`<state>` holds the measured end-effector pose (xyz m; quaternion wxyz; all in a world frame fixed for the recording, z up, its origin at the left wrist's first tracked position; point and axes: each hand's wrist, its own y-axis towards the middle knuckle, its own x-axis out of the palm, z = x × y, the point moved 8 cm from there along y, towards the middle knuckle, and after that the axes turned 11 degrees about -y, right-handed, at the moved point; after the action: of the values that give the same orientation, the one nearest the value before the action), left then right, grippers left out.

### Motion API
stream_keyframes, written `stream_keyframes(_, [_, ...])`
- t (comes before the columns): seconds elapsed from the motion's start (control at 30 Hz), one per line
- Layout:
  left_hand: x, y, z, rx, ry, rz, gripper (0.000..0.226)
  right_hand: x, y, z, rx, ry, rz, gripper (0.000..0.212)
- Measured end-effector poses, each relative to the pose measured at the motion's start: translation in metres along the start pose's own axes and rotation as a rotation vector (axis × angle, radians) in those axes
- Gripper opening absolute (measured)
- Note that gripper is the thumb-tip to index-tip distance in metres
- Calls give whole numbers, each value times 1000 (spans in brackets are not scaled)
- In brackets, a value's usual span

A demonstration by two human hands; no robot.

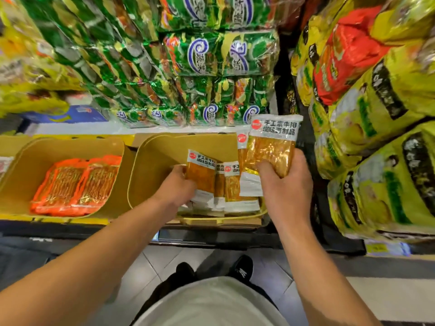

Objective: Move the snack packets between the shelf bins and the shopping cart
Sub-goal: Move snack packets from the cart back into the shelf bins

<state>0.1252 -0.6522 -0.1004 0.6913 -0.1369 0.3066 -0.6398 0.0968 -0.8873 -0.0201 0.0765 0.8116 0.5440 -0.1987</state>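
**Both hands on yellow packets at the right-hand bin**

The right hand (286, 184) is curled round 1 yellow snack packet (270, 147), thumb across its front, holding it upright just above and beyond the bin. A second packet of the same kind seems to sit behind it in the same grip, though how much of it the fingers hold is unclear. The left hand (179, 184) has its fingers wrapped on the near edge of another yellow packet (200, 177), which stands tilted among the few packets left in the yellow bin (164, 147) directly under both hands. To the left of the left hand, a second bin (30, 161) holds orange packets (75, 184) lying flat. No shopping cart is in view, so which way the packets are travelling cannot be told from here.

To do this step well, I would judge the following:

- Grip each packet by its sealed edge or across the full width, since the film looks slick and the contents soft; a pinch in the middle may let it slide.
- Lift the left packet straight up before swinging it, so it does not drag its neighbours over the low front lip of the bin.
- Keep the right hand's load squared together, labels facing 1 way, so nothing fans out and drops.
- Mind the stacked green bags (211, 55) beyond the hands and the yellow sacks (376, 114) to the right of the right hand; both crowd the path.
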Motion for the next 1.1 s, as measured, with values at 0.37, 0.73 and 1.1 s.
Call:
stream_keyframes(0.37, [12,7,6,63,592,-62,9,-8,2,1,-35,9,-64,14])
stream_keyframes(0.73, [-62,-41,56,503,237,192,26,38,-14,-27,-46,-4,-249,13])
stream_keyframes(1.1, [-133,-39,41,655,585,279,55,145,-21,-21,81,-457,-457,16])
